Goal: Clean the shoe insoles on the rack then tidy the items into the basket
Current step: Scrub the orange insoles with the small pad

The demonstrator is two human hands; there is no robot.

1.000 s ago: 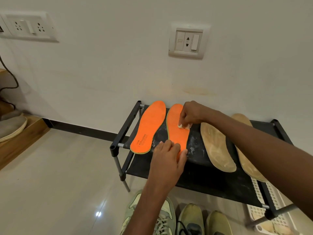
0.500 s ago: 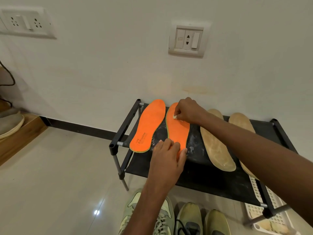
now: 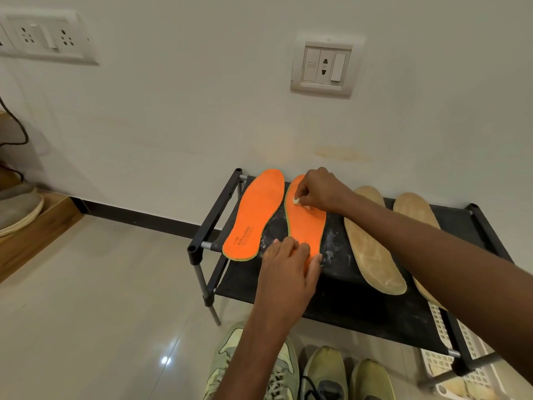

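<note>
Two orange insoles lie on the black shoe rack (image 3: 375,307): the left orange insole (image 3: 255,217) is untouched, the right orange insole (image 3: 305,226) is under both hands. My left hand (image 3: 288,269) presses flat on its near heel end. My right hand (image 3: 320,190) pinches a small white wad (image 3: 296,200) against its far toe end. Two tan insoles (image 3: 372,243) (image 3: 415,210) lie further right on the rack, the rightmost partly hidden by my forearm. White powdery smears mark the rack's cloth.
A white plastic basket (image 3: 458,368) stands on the floor under the rack's right end. Pale green sneakers (image 3: 323,373) sit on the floor in front. The wall with a socket plate (image 3: 324,66) is right behind the rack. A wooden step with a grey shoe (image 3: 17,206) lies at left.
My right hand with the white wad has slid from the middle of the right orange insole up to its toe end. My left hand has stayed on the heel.
</note>
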